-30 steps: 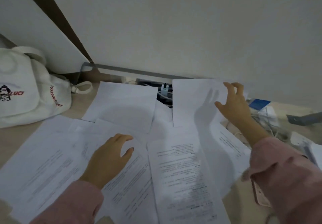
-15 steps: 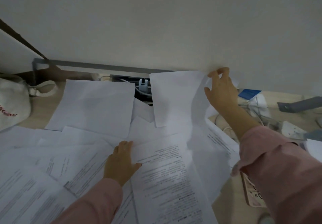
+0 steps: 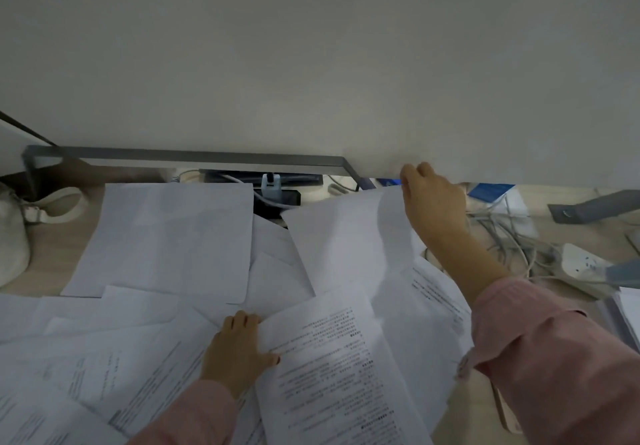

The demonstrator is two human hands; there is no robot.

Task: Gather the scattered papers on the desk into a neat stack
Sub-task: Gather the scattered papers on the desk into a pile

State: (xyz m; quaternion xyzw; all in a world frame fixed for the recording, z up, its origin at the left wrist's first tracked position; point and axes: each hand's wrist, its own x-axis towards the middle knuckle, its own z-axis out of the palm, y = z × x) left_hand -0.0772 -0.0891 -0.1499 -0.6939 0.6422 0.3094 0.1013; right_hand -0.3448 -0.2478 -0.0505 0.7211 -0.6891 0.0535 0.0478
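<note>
Right hand (image 3: 434,202) pinching blank sheet (image 3: 346,240) beside tangled cables (image 3: 502,237).

A white fabric bag (image 3: 12,237) sits at the left edge, its strap (image 3: 59,202) looped beside it. At the back, a white plug (image 3: 272,185) sits in a dark socket strip (image 3: 277,195). On the right, tangled grey cables (image 3: 502,233) lie near a white power strip (image 3: 585,268) (partly cut off).
</note>
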